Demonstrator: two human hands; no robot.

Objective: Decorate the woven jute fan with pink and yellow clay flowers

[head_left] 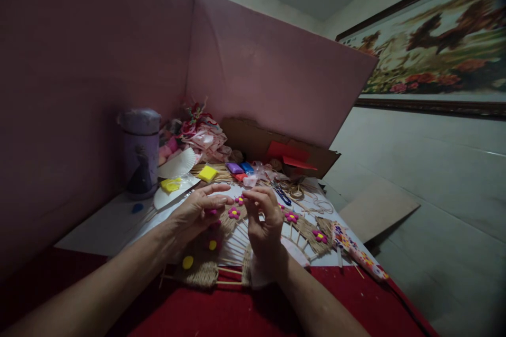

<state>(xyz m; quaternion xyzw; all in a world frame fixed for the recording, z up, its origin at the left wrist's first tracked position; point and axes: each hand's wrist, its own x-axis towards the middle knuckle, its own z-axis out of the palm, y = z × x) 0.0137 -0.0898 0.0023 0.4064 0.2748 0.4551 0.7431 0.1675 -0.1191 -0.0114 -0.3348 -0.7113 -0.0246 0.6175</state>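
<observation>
My left hand (197, 213) and my right hand (264, 221) hover close together over a fan-shaped piece (237, 245) made of wooden sticks and woven twine. Pink flowers with yellow centres (291, 216) and yellow dots (188, 262) sit on the twine. The fingertips of both hands meet just beside a pink flower (239, 200) near the top of the fan. My left fingers are stretched out with the thumb close to them. My right fingers curl into a pinch; what they hold, if anything, is too small to see.
A purple lidded cup (140, 150) stands at the left. Paper plates (177, 164), yellow clay blocks (207, 173), purple and blue clay (240, 168), twine (316, 202), a blue tool (282, 196) and a cardboard box (276, 145) crowd the back. Pink boards (272, 63) wall the red table (221, 310).
</observation>
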